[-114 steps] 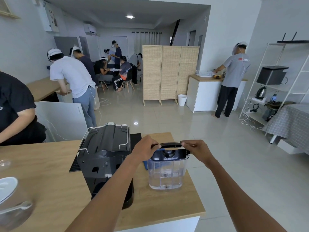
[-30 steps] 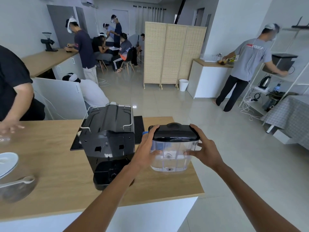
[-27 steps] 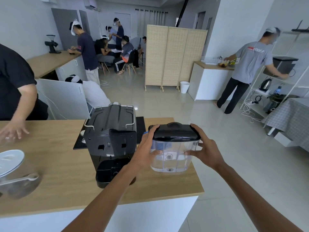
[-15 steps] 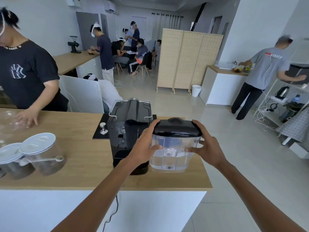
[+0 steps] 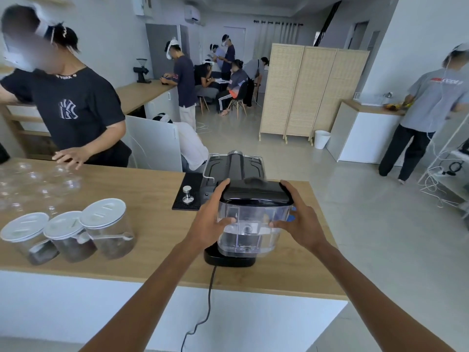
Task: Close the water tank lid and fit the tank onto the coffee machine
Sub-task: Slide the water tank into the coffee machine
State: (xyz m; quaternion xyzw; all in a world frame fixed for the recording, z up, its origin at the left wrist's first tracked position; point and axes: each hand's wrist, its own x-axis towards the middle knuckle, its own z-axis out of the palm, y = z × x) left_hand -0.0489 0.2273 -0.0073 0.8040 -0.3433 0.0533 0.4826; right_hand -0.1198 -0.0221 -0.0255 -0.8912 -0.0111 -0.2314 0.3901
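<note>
A clear plastic water tank (image 5: 250, 229) with some water in it and a black lid (image 5: 255, 191) lying flat on top is held between both hands. My left hand (image 5: 212, 218) grips its left side and my right hand (image 5: 300, 219) grips its right side. The tank is directly in front of the black coffee machine (image 5: 234, 165), hiding most of the machine's near face. The machine's black base (image 5: 228, 260) shows under the tank; whether the tank touches it I cannot tell.
A black mat (image 5: 187, 190) with a metal tamper (image 5: 187, 195) lies left of the machine. Three lidded jars (image 5: 102, 228) and several clear cups (image 5: 38, 184) stand at the left of the wooden counter (image 5: 152, 199). A person (image 5: 73, 107) leans over its far side. The power cord (image 5: 209, 295) hangs over the front edge.
The view has swung around so the tank, once right of the machine, now sits in line with it at its near side. Both hands keep their grip. The lid, open earliest, is down.
</note>
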